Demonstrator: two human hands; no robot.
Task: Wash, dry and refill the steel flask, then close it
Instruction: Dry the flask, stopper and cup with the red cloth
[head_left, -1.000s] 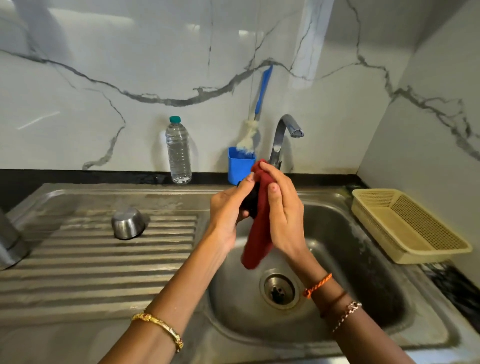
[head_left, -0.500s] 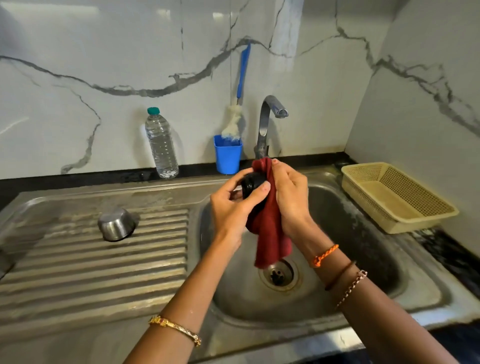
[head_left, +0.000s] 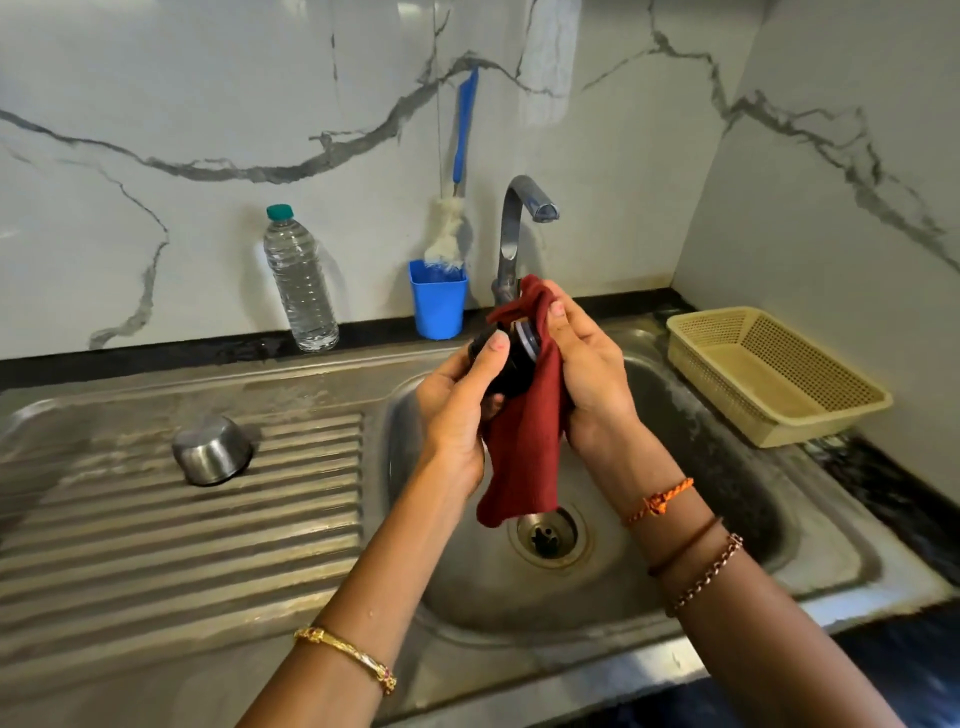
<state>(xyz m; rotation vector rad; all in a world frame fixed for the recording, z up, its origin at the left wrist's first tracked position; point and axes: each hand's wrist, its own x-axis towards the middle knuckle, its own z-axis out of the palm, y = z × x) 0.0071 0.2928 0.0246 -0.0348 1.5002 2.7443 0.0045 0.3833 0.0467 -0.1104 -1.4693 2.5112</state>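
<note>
Over the sink basin, my left hand grips a black flask lid with a clear ring on its end. My right hand presses a dark red cloth around the lid's right side; the cloth hangs down toward the drain. An upturned steel cup rests on the ribbed drainboard at the left. A clear plastic water bottle with a green cap stands against the wall. The flask body is out of view.
A steel tap rises behind my hands, with no water running. A blue cup holds a bottle brush with a blue handle. A beige plastic basket sits at the right by the side wall.
My hands have turned the lid inside the cloth; its clear ring now shows. The view has tilted down and drawn back, and the flask body at the far left has left the frame.
</note>
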